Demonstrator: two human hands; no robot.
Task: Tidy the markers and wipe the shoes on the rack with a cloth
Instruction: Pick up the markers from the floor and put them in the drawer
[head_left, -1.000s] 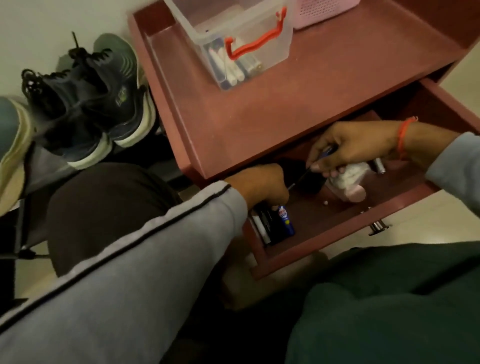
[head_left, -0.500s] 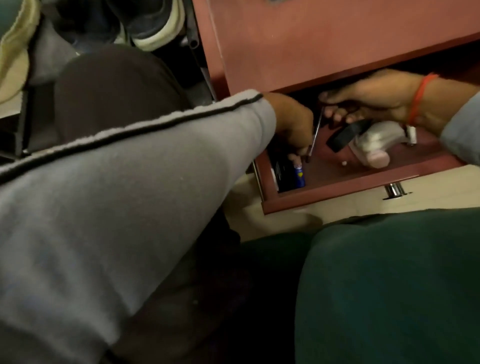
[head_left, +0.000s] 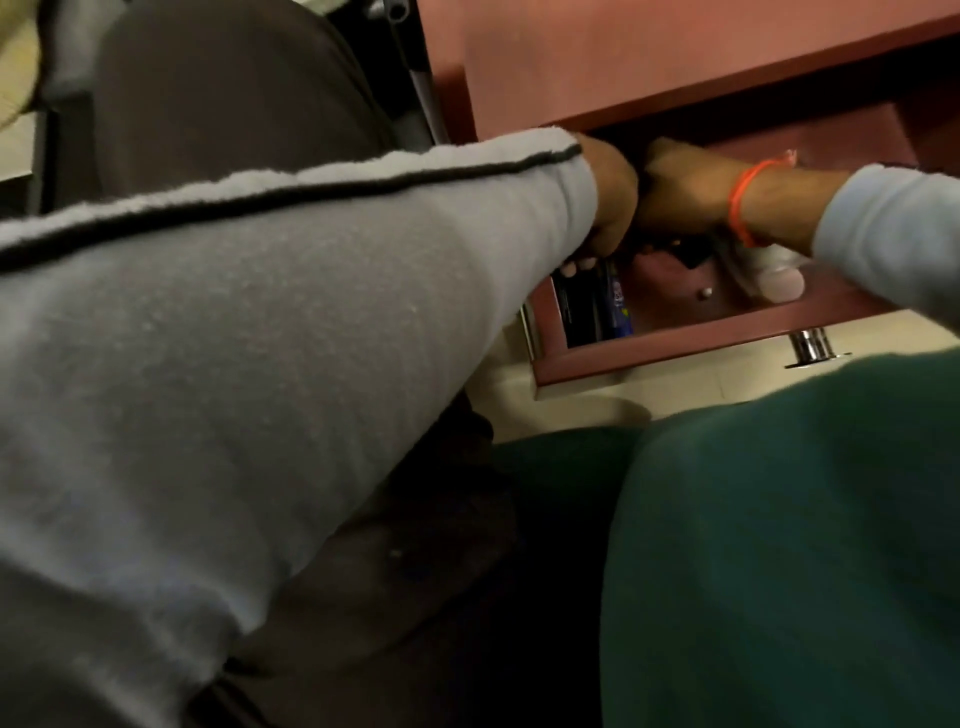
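Observation:
Both my hands reach into the open red-brown drawer (head_left: 675, 349). My left hand (head_left: 610, 202) has its fingers curled down round the tops of dark markers (head_left: 584, 312) in the drawer's left corner. A blue-labelled marker (head_left: 620, 306) lies beside them. My right hand (head_left: 685, 189), with an orange band on its wrist, is a fist touching the left hand. Something dark sticks out below it, seemingly a thin marker, and its fingertips are hidden. Neither the shoes nor a cloth can be seen.
A whitish-pink object (head_left: 771, 275) and a small bead (head_left: 705, 293) lie in the drawer. A metal knob (head_left: 810, 347) sticks out from the drawer front. The red table top (head_left: 649, 57) overhangs the hands. My knees fill the foreground over a pale tiled floor (head_left: 587, 400).
My head has dropped, so the shoes and the clear box left the view. The right hand moved left until it met the left hand over the markers.

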